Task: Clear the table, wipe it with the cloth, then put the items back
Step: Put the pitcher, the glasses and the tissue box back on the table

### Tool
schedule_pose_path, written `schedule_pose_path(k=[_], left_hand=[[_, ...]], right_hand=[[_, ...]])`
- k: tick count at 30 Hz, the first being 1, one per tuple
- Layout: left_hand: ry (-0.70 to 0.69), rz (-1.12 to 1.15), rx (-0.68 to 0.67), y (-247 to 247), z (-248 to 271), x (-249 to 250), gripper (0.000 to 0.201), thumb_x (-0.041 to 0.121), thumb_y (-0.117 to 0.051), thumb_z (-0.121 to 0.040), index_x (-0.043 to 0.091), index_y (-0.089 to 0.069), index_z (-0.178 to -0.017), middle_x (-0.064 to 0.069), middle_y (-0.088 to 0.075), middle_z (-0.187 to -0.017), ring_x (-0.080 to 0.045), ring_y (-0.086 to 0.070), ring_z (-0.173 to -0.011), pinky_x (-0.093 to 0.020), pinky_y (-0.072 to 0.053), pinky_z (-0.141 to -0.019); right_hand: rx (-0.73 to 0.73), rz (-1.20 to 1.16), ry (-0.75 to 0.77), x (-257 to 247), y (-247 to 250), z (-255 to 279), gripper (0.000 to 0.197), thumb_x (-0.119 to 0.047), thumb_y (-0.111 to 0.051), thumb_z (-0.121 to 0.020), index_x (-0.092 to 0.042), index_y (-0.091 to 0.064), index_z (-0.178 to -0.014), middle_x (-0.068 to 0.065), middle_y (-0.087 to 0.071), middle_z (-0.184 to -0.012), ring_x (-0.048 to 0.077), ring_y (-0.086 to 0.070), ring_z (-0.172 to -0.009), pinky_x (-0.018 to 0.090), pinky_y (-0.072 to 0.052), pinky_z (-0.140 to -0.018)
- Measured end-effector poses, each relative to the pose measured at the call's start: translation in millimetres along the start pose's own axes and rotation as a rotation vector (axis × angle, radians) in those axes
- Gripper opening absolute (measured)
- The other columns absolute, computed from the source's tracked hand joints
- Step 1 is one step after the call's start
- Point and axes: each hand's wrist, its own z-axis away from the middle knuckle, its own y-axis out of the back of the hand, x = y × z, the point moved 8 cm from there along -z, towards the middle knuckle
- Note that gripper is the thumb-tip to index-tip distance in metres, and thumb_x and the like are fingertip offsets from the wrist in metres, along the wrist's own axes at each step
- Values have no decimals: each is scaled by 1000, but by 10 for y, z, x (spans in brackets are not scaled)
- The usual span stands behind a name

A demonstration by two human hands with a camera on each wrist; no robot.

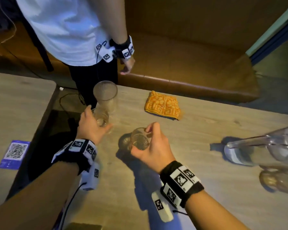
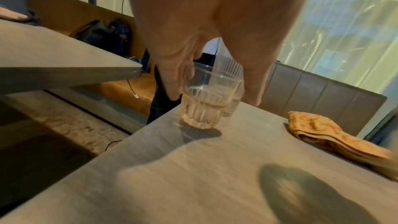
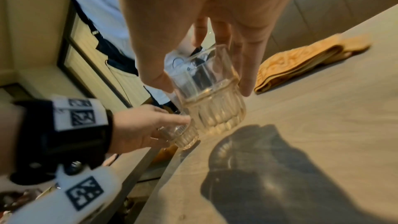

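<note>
My left hand (image 1: 99,117) grips a small ribbed glass (image 2: 202,108) with a little pale liquid, low at the left edge of the wooden table (image 1: 198,163). Whether it touches the top I cannot tell. Just behind it stands a tall ribbed glass (image 1: 106,95). My right hand (image 1: 141,140) holds a second small glass (image 3: 213,101) from above, lifted off the table with its shadow beneath. A folded orange patterned cloth (image 1: 163,105) lies near the far edge, apart from both hands.
A clear glass jug (image 1: 264,146) and another glass (image 1: 276,181) stand at the table's right. Another person (image 1: 65,30) stands at the far left corner by a brown bench (image 1: 189,67). A neighbouring table (image 1: 15,105) on the left carries a QR card (image 1: 15,151).
</note>
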Motion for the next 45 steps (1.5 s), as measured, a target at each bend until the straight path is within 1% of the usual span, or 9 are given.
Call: schedule_pose_path(k=[6,11,19,23,27,33,35,38,45], left_hand=[[-146,-117,-59,144,518,355,78,39,-92,-65,14,-56,-129,-8,-62,-121,-28,-60,-113,-41,-52,-97],[-347,-162,-246,-41,1431,1330,86,55,-86,-64,28,-49,-137,8,-59,-121,-14,-59,-110,-36,-51,-99],[-641,-165,-339,-929,3153,2932,73,61,-84,-60,45,-46,-121,25,-55,-106,6,-59,-90,-6,-44,-68],[-697,-153,-477,-1662,3940,3460,74,63,-84,-59,48,-45,-120,26,-57,-107,6,-62,-90,-11,-51,-72],[-721,-211,-524,-2351,4466,3582,79,65,-82,-64,40,-46,-130,24,-53,-117,-1,-58,-103,-28,-54,-90],[-606,-265,-568,-3408,4571,3186,75,43,-88,-68,38,-47,-131,4,-60,-123,-16,-64,-101,-36,-53,-94],[-558,-289,-565,-3671,4537,3069,79,40,-88,-70,32,-44,-136,-2,-60,-126,-20,-62,-111,-35,-50,-97],[-517,-244,-559,-3960,4536,2997,90,45,-86,-68,25,-35,-139,-7,-61,-125,-23,-60,-118,-35,-50,-97],[-451,-204,-486,-4246,4427,2961,97,42,-87,-70,32,-23,-142,-4,-59,-128,-25,-62,-114,-40,-53,-96]], right_hand=[[-28,-10,-37,285,470,416,58,-38,-80,-64,-26,-34,-96,-9,-57,-88,11,-54,-72,28,-46,-61],[60,-31,-11,508,1148,765,58,-36,-81,-62,-28,-35,-96,-10,-56,-92,17,-57,-79,34,-49,-65],[162,-34,3,1227,2798,1852,56,-36,-80,-60,-27,-39,-96,-8,-59,-90,13,-59,-80,27,-49,-70],[244,-68,-74,1867,3655,2580,54,-31,-83,-62,-27,-42,-97,-9,-61,-90,7,-60,-85,16,-48,-71],[292,-58,-187,2624,4097,3128,57,-39,-84,-61,-32,-42,-99,-13,-59,-96,2,-61,-86,14,-48,-70],[303,-44,-284,3435,4003,3319,60,-35,-86,-64,-36,-38,-100,-9,-58,-101,4,-59,-89,7,-44,-68],[308,-52,-314,3581,3914,3293,61,-39,-84,-63,-39,-37,-101,-9,-57,-102,10,-59,-92,14,-48,-73],[325,-59,-355,3720,3868,3249,62,-54,-77,-57,-42,-36,-102,-8,-56,-106,16,-59,-97,42,-54,-83],[285,-60,-343,3826,3860,3012,61,-36,-84,-65,-38,-37,-104,-10,-53,-110,13,-56,-101,40,-53,-88]])
